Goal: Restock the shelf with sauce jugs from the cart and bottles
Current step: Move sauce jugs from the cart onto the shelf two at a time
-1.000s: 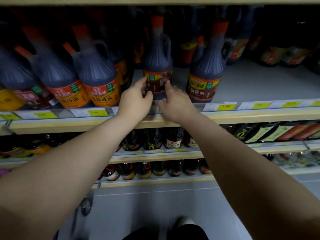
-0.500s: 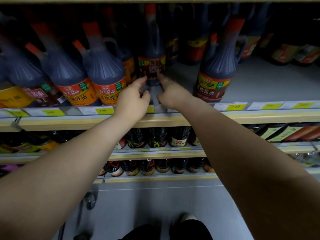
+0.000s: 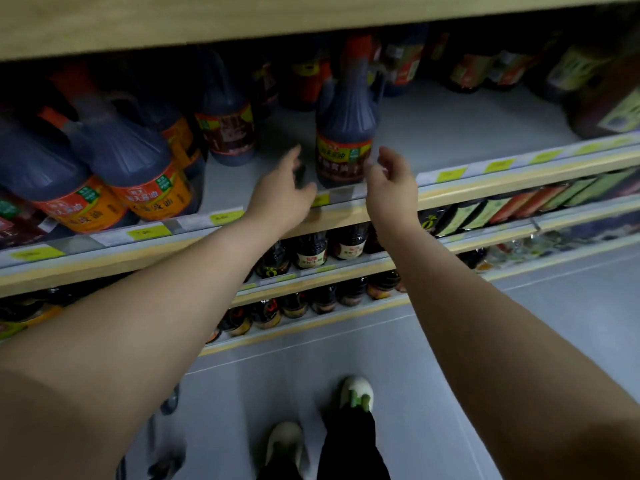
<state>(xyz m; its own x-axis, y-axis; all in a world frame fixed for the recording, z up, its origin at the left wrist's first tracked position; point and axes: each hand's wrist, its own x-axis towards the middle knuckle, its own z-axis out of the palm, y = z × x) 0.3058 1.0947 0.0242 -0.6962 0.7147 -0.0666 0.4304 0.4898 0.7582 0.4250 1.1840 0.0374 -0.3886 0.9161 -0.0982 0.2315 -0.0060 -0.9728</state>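
Observation: 1 sauce jug (image 3: 346, 133) stands upright at the front of the shelf (image 3: 467, 133), its base just behind the price rail (image 3: 450, 174). The left hand (image 3: 280, 199) is beside it on the left, grip slack, fingers extended, holding nothing. The right hand (image 3: 393, 183) is beside it on the right, grip loosely curled and also empty. Its fingertips are close to the label, but blur prevents confirming contact.

A darker-labelled jug (image 3: 227, 133) stands further back to the left. 2 orange-labelled jugs (image 3: 145, 174) sit at the front further left.

Assessment: the step appears to be squaring up this jug in the open gap.

Risks:
1. The jug is tall with a narrow neck and sits near the lip. A 1-sided push, or a hand catching the label, could tip it forward over the rail to the floor (image 3: 519, 341).
2. Sliding it left without checking clearance could knock the darker-labelled jug.
3. With neither hand closed on it, any wobble goes unchecked.
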